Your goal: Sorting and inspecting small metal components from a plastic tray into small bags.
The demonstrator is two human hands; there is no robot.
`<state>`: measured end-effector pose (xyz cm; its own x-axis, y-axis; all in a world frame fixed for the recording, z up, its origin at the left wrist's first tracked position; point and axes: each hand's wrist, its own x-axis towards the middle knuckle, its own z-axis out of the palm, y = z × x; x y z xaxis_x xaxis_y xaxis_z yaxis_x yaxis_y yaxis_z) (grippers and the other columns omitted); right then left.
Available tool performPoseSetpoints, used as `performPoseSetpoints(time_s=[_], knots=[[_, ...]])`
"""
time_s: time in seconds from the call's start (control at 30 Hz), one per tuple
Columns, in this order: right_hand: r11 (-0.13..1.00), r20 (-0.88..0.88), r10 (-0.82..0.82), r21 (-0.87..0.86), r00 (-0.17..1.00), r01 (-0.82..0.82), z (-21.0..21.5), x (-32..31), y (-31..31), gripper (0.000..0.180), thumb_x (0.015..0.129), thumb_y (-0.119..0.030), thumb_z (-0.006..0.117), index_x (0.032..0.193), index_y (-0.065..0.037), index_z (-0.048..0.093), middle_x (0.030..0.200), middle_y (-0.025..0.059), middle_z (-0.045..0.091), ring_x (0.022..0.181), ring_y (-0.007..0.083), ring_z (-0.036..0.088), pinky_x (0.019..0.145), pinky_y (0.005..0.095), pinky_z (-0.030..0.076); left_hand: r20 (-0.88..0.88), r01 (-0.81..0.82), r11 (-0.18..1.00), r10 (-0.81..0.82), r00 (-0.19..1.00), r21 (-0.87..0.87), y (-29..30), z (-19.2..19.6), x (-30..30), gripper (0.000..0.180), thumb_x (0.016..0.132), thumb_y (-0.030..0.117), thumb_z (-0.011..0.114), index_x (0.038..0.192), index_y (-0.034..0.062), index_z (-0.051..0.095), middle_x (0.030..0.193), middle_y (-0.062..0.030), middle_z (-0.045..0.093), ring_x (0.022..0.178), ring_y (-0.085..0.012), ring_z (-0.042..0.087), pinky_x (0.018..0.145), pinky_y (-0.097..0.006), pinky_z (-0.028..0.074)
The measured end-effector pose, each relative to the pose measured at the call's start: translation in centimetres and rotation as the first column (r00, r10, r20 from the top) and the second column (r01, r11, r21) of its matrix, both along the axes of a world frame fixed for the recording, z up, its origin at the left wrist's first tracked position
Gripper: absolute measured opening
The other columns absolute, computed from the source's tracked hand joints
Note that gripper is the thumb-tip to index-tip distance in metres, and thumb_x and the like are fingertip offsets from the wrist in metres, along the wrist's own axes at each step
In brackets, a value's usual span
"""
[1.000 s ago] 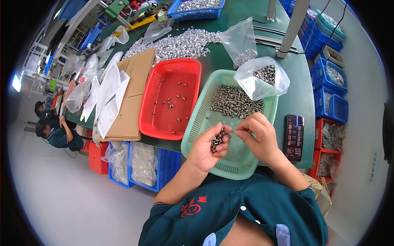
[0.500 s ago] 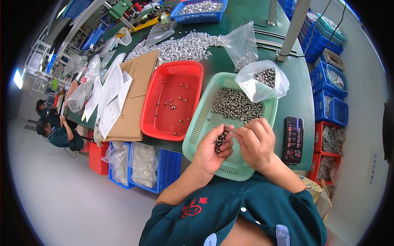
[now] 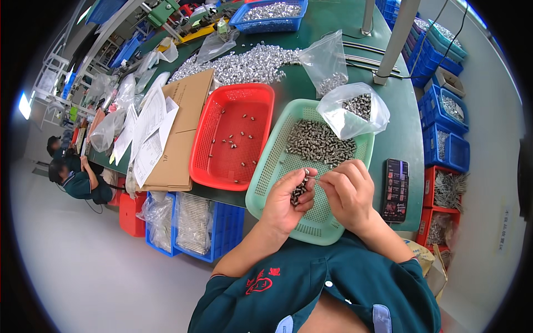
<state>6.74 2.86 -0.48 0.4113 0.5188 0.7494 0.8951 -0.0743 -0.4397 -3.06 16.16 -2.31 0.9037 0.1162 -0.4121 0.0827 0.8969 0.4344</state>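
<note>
My left hand (image 3: 280, 208) is curled, palm up, around a small pile of dark metal cylinders (image 3: 298, 194). Its thumb and forefinger pinch near the fingertips of my right hand (image 3: 351, 191), whose fingers are pressed together; whatever lies between them is too small to make out. Both hands are over the near part of a pale green perforated basket (image 3: 256, 191). Many of the same small metal cylinders (image 3: 319, 143) lie in its far part. A clear plastic bag (image 3: 377, 117) with more of them rests on the basket's far right rim.
Left of the green basket stands a red basket (image 3: 230, 166) with several scattered cylinders. Cardboard (image 3: 180, 139) and papers (image 3: 152, 141) lie further left. Shiny silver parts (image 3: 239, 64) are heaped behind. A phone (image 3: 396, 191) lies at the right, and blue bins (image 3: 444, 105) are stacked beyond the table.
My right hand's fingertips have shifted very slightly. My left hand stays in place around the cylinders, and the baskets look unchanged.
</note>
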Motion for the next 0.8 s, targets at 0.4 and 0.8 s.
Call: performPoseSetpoints(time_s=[0.4, 0.8], knots=[[1.0, -0.02, -0.012, 0.013, 1.0, 0.012, -0.15, 0.38, -0.2, 0.018, 0.068, 0.0, 0.069, 0.082, -0.004, 0.059, 0.075, 0.008, 0.055, 0.067, 0.0265, 0.053, 0.057, 0.0351, 0.044, 0.052, 0.017, 0.999, -0.015, 0.999, -0.042, -0.07, 0.17, -0.07, 0.022, 0.093, 0.018, 0.05, 0.107, 0.0014, 0.055, 0.078, -0.0035, 0.051, 0.058, -0.0085, 0.039, 0.043, -0.019, 0.03], [0.997, -0.032, -0.069, -0.03, 0.997, 0.068, -0.53, -0.27, -0.09, 0.017, 0.068, 0.0, 0.07, 0.081, -0.004, 0.06, 0.07, 0.0075, 0.054, 0.063, 0.0254, 0.052, 0.055, 0.0335, 0.044, 0.042, -0.045, 0.997, 0.043, 0.998, 0.067, -0.69, 0.78, -0.15, 0.024, 0.094, 0.016, 0.05, 0.111, 0.0007, 0.054, 0.079, -0.0023, 0.05, 0.059, -0.0073, 0.039, 0.044, -0.018, 0.029]])
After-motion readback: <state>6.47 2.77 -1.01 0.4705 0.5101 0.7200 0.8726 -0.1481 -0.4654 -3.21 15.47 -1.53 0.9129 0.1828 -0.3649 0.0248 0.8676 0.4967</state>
